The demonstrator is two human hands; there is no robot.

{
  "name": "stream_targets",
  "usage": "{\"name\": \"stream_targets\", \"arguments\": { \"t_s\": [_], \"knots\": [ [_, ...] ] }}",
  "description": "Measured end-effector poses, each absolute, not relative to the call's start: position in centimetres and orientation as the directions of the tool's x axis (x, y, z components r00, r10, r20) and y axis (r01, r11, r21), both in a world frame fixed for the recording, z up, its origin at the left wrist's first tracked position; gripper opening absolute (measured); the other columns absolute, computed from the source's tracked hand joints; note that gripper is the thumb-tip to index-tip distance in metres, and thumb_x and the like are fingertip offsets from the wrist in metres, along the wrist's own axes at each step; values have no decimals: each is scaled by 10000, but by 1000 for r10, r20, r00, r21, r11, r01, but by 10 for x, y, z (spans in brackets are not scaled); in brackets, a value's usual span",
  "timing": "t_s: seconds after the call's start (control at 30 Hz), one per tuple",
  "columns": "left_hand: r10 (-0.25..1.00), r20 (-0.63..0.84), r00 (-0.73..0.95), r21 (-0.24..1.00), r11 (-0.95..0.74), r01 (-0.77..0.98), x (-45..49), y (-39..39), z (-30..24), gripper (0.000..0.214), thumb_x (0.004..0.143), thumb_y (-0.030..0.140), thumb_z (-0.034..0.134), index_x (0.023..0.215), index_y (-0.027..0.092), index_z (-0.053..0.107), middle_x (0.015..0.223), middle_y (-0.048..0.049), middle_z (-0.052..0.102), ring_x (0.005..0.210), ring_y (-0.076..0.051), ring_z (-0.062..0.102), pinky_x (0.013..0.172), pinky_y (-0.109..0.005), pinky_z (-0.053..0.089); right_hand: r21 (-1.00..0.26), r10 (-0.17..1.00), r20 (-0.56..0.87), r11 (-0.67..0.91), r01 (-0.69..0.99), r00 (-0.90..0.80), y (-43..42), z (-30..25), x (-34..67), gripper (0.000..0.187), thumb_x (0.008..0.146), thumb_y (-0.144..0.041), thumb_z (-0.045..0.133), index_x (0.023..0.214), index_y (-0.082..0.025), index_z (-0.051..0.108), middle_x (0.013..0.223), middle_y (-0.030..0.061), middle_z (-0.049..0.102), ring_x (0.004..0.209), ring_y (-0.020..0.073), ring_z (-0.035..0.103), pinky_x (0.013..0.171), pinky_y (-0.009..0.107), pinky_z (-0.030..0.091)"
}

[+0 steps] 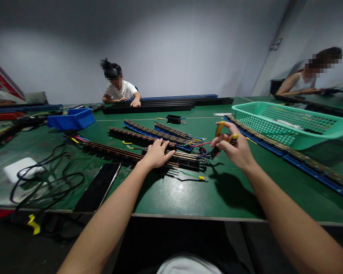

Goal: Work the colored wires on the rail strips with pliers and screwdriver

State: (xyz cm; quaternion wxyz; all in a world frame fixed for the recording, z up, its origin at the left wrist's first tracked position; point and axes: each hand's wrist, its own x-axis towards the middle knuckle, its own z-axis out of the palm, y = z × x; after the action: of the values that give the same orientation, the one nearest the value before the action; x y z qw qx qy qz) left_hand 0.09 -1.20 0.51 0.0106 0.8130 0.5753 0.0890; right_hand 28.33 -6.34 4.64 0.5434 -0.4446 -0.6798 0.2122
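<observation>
My left hand (157,154) lies with its fingers spread over black strips with copper-coloured rails (125,135), pressing on them. My right hand (238,150) is closed around yellow-handled pliers (219,128), whose dark jaws are at the wire ends just right of the strips. Red and blue wires (202,144) come out of the strips there; whether the jaws grip one, I cannot tell. A green wire with a yellow sleeve and ring terminal (201,177) lies in front. Behind my left hand are shorter blue-based rail strips (148,129).
A green basket (291,139) stands at the right beside a long blue-based rail strip (308,167). On the left are a phone (98,188), a white charger (21,169) with black cable, and a blue bin (71,120). Co-workers sit across the table, behind long black profiles (148,109).
</observation>
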Motion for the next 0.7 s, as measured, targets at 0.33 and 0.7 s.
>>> {"name": "stream_targets", "arguments": {
  "t_s": [0.33,0.7],
  "knots": [
    [944,119,309,130,-323,937,3,-14,8,679,973,609,368,1505,189,400,1599,-185,320,1494,-325,257,1143,-544,293,152,331,635,832,533,-698,-74,13,253,664,708,-191,481,1366,-106,462,694,19,713,539,174,626,545,286,417],
    [930,160,330,135,-352,926,0,-11,3,689,963,610,384,1488,165,429,1582,-180,356,1481,-316,290,1155,-467,308,236,443,284,827,510,-850,-82,25,241,677,694,-175,543,1371,-158,538,863,60,749,682,197,662,584,297,353]
  ]
}}
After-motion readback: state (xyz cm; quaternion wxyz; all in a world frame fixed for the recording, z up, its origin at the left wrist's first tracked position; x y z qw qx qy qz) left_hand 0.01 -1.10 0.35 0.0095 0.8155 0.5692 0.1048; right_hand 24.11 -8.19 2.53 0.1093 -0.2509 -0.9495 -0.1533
